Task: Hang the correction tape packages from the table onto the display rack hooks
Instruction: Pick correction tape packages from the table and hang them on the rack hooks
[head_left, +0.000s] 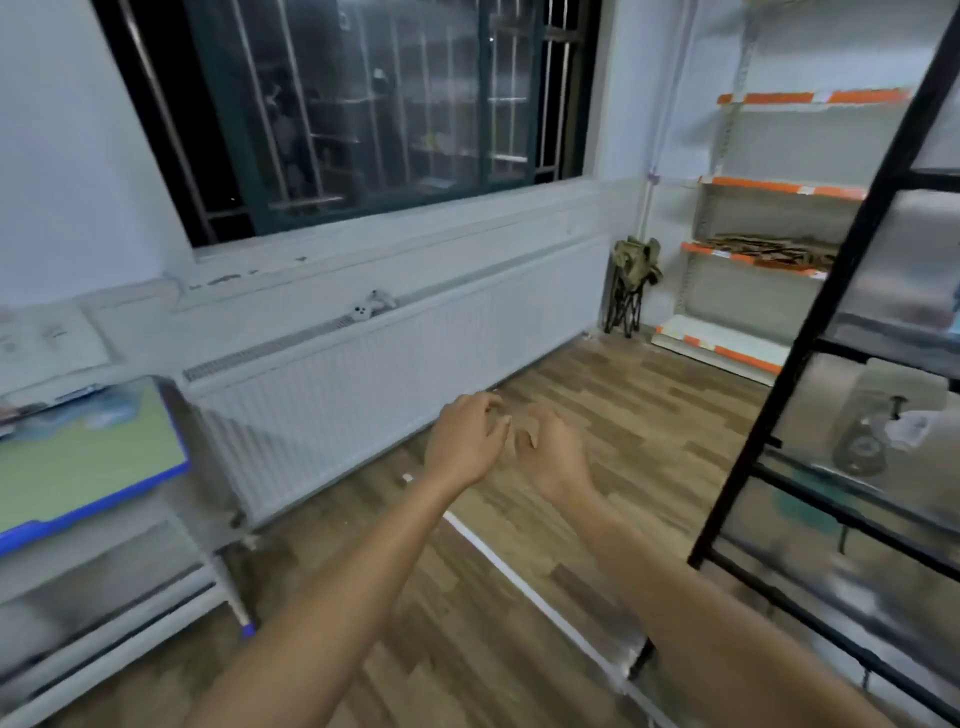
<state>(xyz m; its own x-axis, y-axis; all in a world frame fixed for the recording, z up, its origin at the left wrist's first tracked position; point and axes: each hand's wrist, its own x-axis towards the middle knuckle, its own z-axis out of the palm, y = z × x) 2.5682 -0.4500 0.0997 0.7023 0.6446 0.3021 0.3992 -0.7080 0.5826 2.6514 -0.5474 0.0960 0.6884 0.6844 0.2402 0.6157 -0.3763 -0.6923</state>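
My left hand (465, 439) and my right hand (550, 449) are stretched out side by side over the wooden floor, fingertips close together. Their fingers hang loosely curled and I see nothing held in either. The black-framed display rack (810, 332) stands at the right; a blurred hanging package (865, 441) shows behind its frame. The table (98, 499) with a blue rim and green top is at the left edge. No correction tape package can be made out on it; the picture is blurred.
A white radiator (415, 364) runs along the wall under a dark window (363, 114). Orange-edged shelves (769, 260) stand at the back right, a folded bag (634, 280) beside them. A white strip (524, 587) lies across the floor.
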